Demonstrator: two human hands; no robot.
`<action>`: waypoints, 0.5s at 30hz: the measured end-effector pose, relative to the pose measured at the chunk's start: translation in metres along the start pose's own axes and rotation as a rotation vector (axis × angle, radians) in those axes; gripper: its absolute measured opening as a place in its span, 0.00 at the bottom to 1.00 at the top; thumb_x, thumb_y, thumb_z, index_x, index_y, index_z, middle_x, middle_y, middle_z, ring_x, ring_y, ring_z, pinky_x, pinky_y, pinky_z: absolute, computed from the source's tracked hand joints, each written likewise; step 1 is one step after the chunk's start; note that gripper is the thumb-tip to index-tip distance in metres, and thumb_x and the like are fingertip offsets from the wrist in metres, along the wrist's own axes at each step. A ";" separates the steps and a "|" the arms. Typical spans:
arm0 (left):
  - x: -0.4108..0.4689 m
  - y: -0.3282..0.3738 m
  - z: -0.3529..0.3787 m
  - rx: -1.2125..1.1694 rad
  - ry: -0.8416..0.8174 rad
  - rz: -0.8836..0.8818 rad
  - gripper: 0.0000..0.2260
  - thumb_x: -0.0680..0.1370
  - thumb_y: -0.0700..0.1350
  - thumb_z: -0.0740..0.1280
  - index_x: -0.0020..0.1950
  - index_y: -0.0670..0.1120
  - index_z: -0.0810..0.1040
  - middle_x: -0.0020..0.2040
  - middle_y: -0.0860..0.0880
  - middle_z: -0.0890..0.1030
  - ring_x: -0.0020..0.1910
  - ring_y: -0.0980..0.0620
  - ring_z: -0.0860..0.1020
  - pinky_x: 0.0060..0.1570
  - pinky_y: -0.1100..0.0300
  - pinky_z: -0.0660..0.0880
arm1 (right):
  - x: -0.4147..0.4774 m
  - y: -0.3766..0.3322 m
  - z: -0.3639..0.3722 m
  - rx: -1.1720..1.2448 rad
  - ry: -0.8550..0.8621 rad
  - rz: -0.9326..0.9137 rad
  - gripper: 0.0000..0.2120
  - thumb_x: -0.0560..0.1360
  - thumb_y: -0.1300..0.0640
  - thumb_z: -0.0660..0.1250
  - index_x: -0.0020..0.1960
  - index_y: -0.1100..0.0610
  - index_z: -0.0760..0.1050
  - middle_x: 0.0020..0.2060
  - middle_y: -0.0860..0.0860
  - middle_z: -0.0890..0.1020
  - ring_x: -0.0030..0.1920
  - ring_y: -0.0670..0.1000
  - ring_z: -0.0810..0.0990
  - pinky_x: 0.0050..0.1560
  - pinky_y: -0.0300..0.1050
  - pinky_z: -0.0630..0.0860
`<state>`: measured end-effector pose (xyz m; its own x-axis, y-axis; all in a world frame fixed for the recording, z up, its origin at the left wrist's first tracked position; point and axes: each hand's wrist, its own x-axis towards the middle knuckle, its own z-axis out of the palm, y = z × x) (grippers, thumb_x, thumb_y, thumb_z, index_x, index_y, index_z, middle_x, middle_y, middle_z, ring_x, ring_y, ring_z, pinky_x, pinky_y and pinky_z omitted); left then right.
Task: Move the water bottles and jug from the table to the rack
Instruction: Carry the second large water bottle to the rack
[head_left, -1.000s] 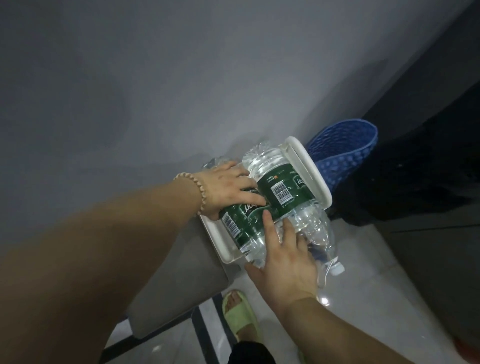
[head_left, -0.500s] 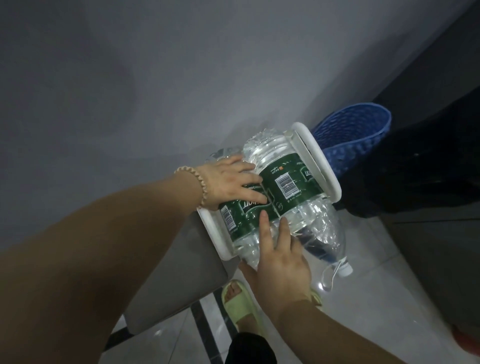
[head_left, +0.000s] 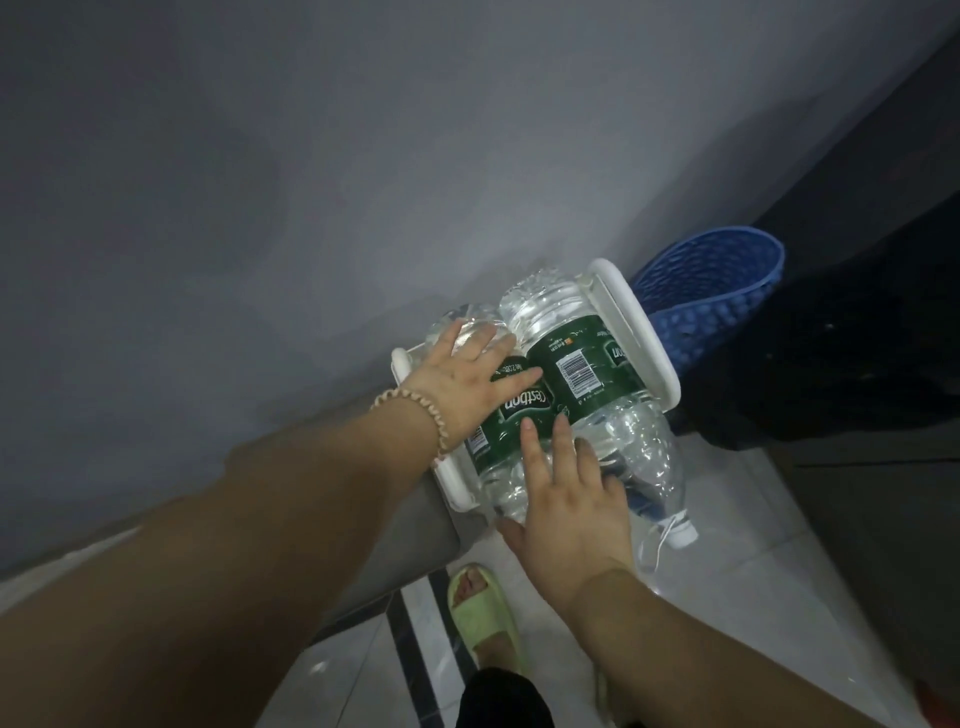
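Two large clear water bottles with dark green labels lie side by side on a white rack (head_left: 635, 332), their necks pointing toward me. My left hand (head_left: 467, 376) lies flat on the left bottle (head_left: 514, 410), fingers spread over its label and upper body. The fingers of my right hand (head_left: 571, 509) are spread over the left bottle's shoulder and reach to the label edge of the right bottle (head_left: 576, 364). A white cap (head_left: 681, 538) sticks out past the rack's near end. No jug is in view.
A blue perforated basket (head_left: 722, 291) stands just behind the rack. Dark bulky things (head_left: 841, 338) fill the right side. A grey wall rises behind, and a grey surface (head_left: 405, 540) lies under my left forearm. A green slipper (head_left: 483, 618) on my foot rests on the tiled floor.
My left hand slid from the label toward the base of the left bottle and flattened out. My right hand stayed on the bottles' near end.
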<state>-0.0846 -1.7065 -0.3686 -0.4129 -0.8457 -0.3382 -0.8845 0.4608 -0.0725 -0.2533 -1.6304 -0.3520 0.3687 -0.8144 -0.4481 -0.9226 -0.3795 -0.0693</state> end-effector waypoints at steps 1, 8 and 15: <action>-0.005 0.007 -0.002 -0.005 0.001 -0.016 0.44 0.72 0.37 0.68 0.74 0.58 0.40 0.77 0.44 0.45 0.75 0.42 0.43 0.68 0.39 0.37 | -0.002 0.003 -0.001 -0.006 0.017 -0.017 0.44 0.75 0.32 0.48 0.70 0.52 0.22 0.75 0.59 0.37 0.75 0.60 0.45 0.68 0.59 0.58; -0.039 0.070 -0.031 -0.041 0.080 -0.213 0.41 0.73 0.45 0.65 0.75 0.51 0.39 0.77 0.46 0.45 0.75 0.45 0.43 0.70 0.39 0.37 | -0.019 0.043 -0.013 -0.057 0.210 -0.106 0.38 0.76 0.34 0.46 0.73 0.51 0.28 0.75 0.59 0.37 0.74 0.62 0.36 0.71 0.63 0.42; -0.071 0.174 -0.095 -0.009 0.270 -0.620 0.43 0.72 0.56 0.64 0.74 0.50 0.37 0.77 0.46 0.46 0.75 0.45 0.44 0.69 0.42 0.34 | -0.072 0.103 -0.051 -0.061 0.380 -0.314 0.40 0.75 0.36 0.55 0.76 0.48 0.36 0.76 0.58 0.39 0.74 0.62 0.35 0.68 0.65 0.34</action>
<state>-0.2294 -1.5916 -0.2678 0.1331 -0.9911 0.0093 -0.9766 -0.1327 -0.1691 -0.3690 -1.6333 -0.2818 0.6534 -0.7549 -0.0568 -0.7564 -0.6477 -0.0917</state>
